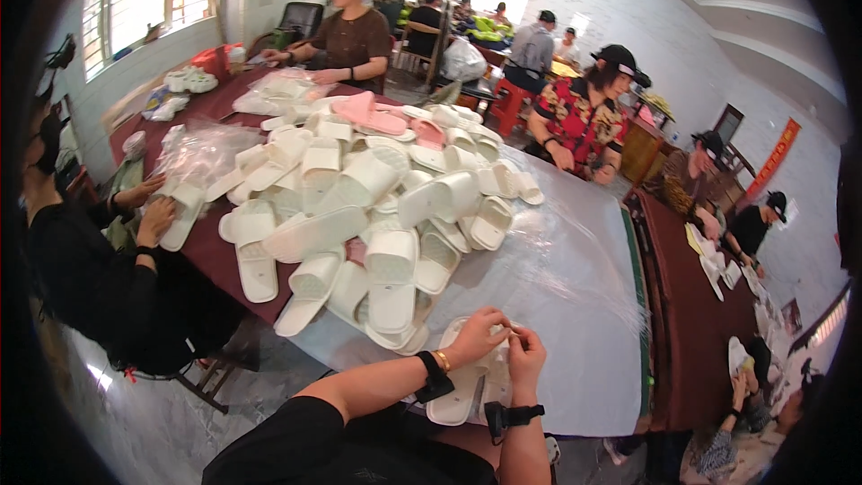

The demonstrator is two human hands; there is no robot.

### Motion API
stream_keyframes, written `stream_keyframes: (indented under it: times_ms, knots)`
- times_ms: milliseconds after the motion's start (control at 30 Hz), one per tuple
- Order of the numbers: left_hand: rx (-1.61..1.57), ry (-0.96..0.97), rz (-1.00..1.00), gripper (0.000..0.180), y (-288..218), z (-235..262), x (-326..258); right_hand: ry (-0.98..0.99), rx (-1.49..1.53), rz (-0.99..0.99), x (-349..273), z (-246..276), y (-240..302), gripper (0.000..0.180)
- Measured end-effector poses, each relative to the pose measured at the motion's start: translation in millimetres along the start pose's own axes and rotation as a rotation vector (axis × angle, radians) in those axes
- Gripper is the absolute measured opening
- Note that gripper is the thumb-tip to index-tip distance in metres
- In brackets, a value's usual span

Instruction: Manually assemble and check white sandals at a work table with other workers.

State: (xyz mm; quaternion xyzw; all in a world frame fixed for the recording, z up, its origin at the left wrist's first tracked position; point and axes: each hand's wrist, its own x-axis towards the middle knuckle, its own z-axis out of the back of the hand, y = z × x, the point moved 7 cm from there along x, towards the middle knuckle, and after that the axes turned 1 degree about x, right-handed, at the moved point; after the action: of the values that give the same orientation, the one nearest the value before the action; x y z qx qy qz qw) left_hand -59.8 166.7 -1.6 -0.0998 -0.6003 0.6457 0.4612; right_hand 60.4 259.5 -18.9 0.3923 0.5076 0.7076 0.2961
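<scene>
My left hand and my right hand meet at the table's near edge, fingertips pinched together. What they pinch is too small to make out. Just under my hands lies a white slide slipper, partly hidden by my left wrist. Beside it, between my wrists, a second pale piece shows, its outline unclear. A large heap of white slippers rises right in front of me, with a few pink slippers near its top.
Thin clear plastic lies on the grey-white table cover to the right. On the left, a co-worker's hands hold a white slipper near clear bags. Other people sit across the table and at a dark red table.
</scene>
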Motion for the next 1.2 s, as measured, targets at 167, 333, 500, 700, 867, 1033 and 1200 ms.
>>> stream_keyframes:
  times_ms: [167, 333, 500, 700, 867, 1033, 1200]
  knots:
    - [0.024, -0.004, -0.043, 0.013, -13.9, 0.4, 0.3, 0.030, -0.051, 0.147, 0.0, 2.9, 6.4, 0.009]
    - [-0.038, 0.038, -0.039, 0.015, -7.7, -1.4, 1.3, 0.012, -0.054, 0.134, -0.9, 0.8, 8.3, 0.007]
    - [0.030, 0.038, -0.020, 0.014, -1.9, -2.8, -0.4, 0.016, -0.147, 0.174, -6.6, -6.5, 22.0, 0.009]
    - [0.101, 0.025, -0.046, 0.016, -6.4, -8.1, -0.6, -0.002, -0.237, 0.337, -9.7, -6.2, 33.2, 0.007]
    - [0.042, 0.063, -0.049, 0.018, -2.9, -10.5, 1.2, 0.012, -0.295, 0.360, -11.7, -10.6, 40.1, 0.008]
    - [0.020, 0.054, -0.046, 0.019, -0.8, -10.9, 2.2, 0.014, -0.335, 0.405, -13.2, -16.5, 44.8, 0.008]
    - [-0.022, 0.000, -0.008, 0.016, 3.6, -6.7, 3.2, -0.074, -0.443, 0.473, -9.2, -5.2, 33.6, 0.005]
